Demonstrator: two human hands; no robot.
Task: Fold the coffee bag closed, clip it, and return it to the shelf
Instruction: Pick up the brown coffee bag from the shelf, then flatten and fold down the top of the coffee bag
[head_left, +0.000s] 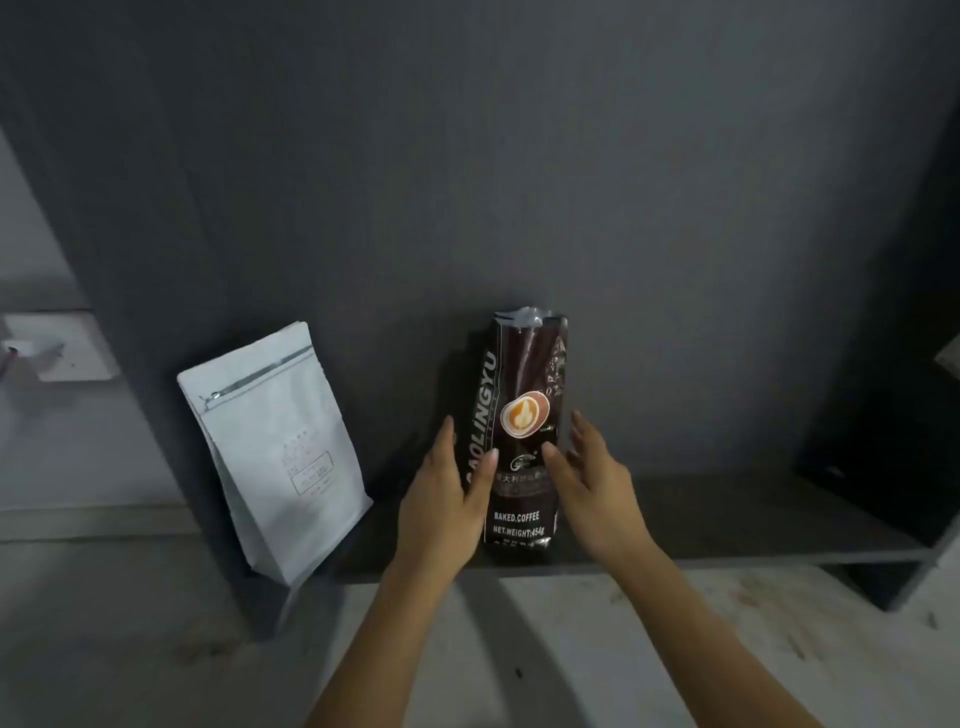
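Left hand (447, 499), lower centre of the frame, is spread open, fingers straight and pointing up along the left edge of the dark coffee bag (524, 431), thumb lying across the bag's front near the printed lettering. It looks to be touching the bag rather than gripping it. Right hand (592, 483), just right of centre, is open too, fingers loosely curled, thumb tip at the bag's right front edge; whether the fingers behind actually press the bag, I cannot tell. Nothing is clamped in either hand.

Between them the coffee bag stands upright in the middle of the frame, on the dark shelf (727, 525), its back close to the dark grey back panel (519, 182). Its top looks crumpled, with a silvery inner lining showing. The label reads "BAKED COFFEE" and "NET WEIGHT 454g", with an orange bean emblem above.

Left of centre, a white zip pouch (275, 457) stands on the same shelf, leaning a little, well apart from the dark bag. Far left, a pale wall plate (62, 348) is blurred. Below the shelf, across the bottom of the frame, lies a pale, scuffed floor (675, 649).
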